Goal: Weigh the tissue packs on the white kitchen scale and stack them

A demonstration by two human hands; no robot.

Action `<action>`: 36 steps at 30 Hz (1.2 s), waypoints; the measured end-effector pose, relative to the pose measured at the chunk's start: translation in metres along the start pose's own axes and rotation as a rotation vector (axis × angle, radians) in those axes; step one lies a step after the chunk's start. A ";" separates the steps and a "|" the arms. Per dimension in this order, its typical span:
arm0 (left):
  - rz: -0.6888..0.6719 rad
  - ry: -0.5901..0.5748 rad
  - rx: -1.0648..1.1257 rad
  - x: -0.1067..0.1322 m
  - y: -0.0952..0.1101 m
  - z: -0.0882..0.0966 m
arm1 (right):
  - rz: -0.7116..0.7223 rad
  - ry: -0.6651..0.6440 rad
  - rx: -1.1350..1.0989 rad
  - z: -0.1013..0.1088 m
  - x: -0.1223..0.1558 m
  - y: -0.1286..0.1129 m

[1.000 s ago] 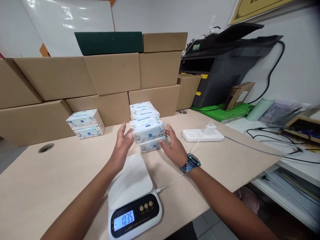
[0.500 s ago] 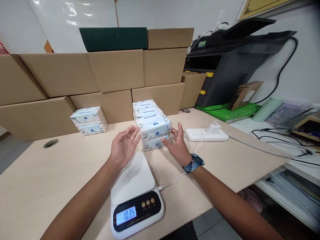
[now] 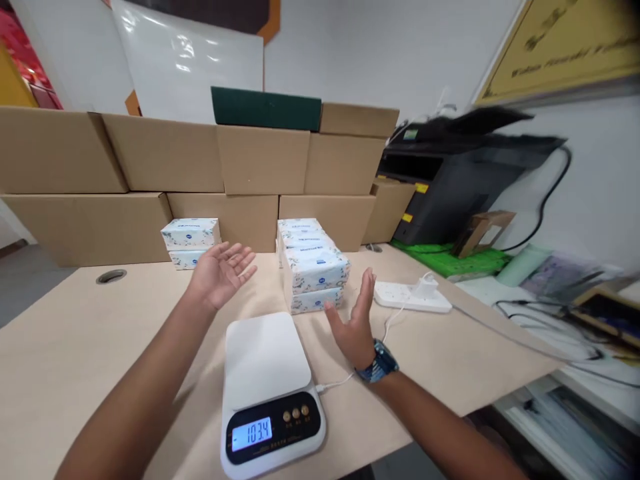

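White tissue packs (image 3: 320, 272) already stand stacked in two groups; left hand (image 3: 219, 273) and right hand (image 3: 353, 328), both spread, grip nothing; what remains cannot be told.

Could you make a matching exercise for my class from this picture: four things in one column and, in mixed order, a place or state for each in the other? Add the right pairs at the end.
Things
1. Scale
2. Tissue packs
3. Green box
4. Left hand

Places and states
A. Above a row of cardboard boxes
B. Open, palm up, holding nothing
C. Has a lit display
D. Stacked, white with blue lettering

Right pairs: 1-C, 2-D, 3-A, 4-B
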State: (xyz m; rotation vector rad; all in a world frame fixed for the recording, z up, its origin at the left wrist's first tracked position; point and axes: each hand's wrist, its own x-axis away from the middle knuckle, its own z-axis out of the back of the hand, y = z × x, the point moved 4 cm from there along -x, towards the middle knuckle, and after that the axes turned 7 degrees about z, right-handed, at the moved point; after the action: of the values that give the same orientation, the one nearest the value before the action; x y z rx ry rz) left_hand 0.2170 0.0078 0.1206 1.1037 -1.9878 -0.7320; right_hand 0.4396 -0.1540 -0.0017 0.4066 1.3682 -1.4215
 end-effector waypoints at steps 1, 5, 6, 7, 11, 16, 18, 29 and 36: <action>-0.071 0.039 0.004 -0.006 0.013 0.011 | 0.035 -0.008 -0.028 0.001 0.004 -0.007; -0.328 0.230 -0.023 -0.032 0.058 0.063 | 0.177 -0.058 -0.156 -0.002 0.015 -0.031; -0.369 0.278 -0.034 -0.038 0.066 0.077 | 0.215 -0.097 -0.181 -0.009 0.017 -0.039; -0.401 0.326 -0.052 -0.044 0.073 0.090 | 0.236 -0.154 -0.219 -0.021 0.017 -0.047; -0.512 0.485 -0.207 -0.060 0.084 0.135 | 0.058 -0.398 -0.478 -0.107 0.010 -0.091; -0.616 0.579 -0.388 -0.078 0.056 0.167 | -0.223 -0.375 -0.345 -0.232 -0.021 -0.131; -0.628 0.599 -0.453 -0.086 0.039 0.176 | -0.283 -0.351 -0.327 -0.266 -0.030 -0.135; -0.605 0.486 -0.684 -0.105 0.016 0.187 | -0.443 -0.296 -0.415 -0.334 -0.055 -0.100; -0.617 0.487 -0.741 -0.120 0.014 0.181 | -0.429 -0.230 -0.470 -0.346 -0.067 -0.092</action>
State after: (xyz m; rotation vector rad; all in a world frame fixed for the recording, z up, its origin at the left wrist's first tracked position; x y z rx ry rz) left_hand 0.1066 0.1419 -0.0105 1.2527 -0.8286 -1.2381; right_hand 0.2462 0.1548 0.0014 -0.3659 1.5961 -1.3694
